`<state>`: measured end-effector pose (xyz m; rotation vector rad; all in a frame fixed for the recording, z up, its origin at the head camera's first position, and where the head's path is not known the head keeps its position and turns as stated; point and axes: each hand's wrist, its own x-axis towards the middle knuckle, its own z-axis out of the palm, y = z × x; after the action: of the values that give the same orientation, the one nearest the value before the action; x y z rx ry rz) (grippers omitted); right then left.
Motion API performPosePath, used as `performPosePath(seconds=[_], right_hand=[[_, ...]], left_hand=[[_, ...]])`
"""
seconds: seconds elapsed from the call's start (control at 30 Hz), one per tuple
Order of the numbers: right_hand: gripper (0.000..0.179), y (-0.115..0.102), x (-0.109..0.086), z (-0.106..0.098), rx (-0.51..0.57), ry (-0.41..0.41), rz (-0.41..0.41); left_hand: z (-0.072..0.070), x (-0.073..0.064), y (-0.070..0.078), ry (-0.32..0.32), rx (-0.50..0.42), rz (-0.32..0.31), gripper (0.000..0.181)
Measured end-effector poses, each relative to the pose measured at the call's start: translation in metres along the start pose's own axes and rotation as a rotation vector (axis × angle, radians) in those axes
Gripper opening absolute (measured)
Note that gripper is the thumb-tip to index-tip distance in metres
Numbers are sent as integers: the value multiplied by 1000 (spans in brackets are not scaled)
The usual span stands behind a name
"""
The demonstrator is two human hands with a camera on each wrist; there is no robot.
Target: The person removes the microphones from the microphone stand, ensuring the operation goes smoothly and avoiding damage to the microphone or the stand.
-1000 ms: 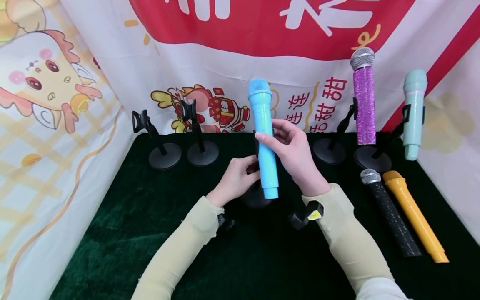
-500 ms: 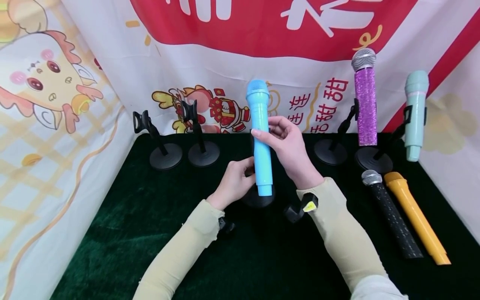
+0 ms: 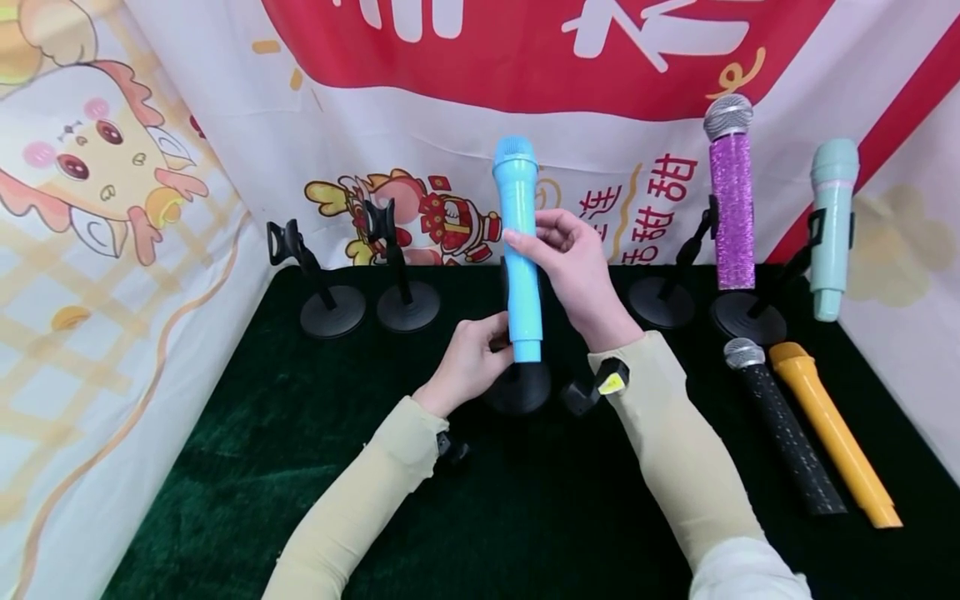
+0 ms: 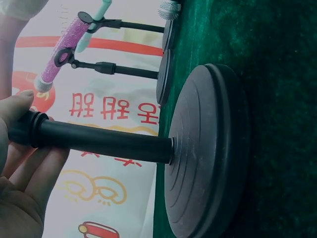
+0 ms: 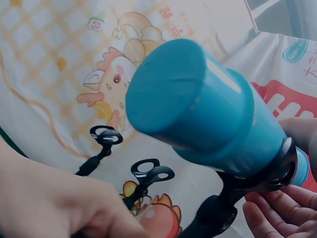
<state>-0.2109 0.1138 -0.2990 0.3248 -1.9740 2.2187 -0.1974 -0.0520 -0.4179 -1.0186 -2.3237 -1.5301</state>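
In the head view my right hand (image 3: 581, 279) holds a light-blue microphone (image 3: 519, 200) nearly upright, thumb across its front. My left hand (image 3: 467, 365) grips the pole behind it, above a round black base (image 3: 519, 390). That pole (image 4: 104, 141) shows in the left wrist view, with fingers and thumb around its upper part. From the right wrist view, the microphone's butt end (image 5: 166, 91) points at the camera. A black stand clip (image 5: 262, 178) curves around its body. The right-hand fingers (image 5: 277, 213) lie beyond the clip.
Two microphone stands with bare clips (image 3: 330, 308) (image 3: 408, 304) stand at the back left. At the back right, stands carry a purple glitter microphone (image 3: 732, 208) and a mint microphone (image 3: 831, 225). A black microphone (image 3: 783, 425) and a yellow microphone (image 3: 832, 433) lie on the green cloth (image 3: 225, 500).
The blue microphone has shifted up in the head view and straightened from a slight tilt, the right hand moving with it. More of the stand's base now shows. My left hand stays on the pole.
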Motion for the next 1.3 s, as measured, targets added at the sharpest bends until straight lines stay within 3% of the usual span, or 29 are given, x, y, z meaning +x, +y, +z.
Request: performPosePath(seconds=[0.27,0.5,0.87,1.3], right_hand=[[37,-6,19,2,12,22,27],[40,-6,20,1,24,24,50],[46,-6,11,-8,23,-26,65],[44,-5,-13,-19,19,-63,64]], left_hand=[[-1,2,2,-33,-19,4,27],[-2,4,1,-45,36,36,21],[-2,4,0,-58,-16,3,28],[0,3,-2,-43,-78,-27,30]])
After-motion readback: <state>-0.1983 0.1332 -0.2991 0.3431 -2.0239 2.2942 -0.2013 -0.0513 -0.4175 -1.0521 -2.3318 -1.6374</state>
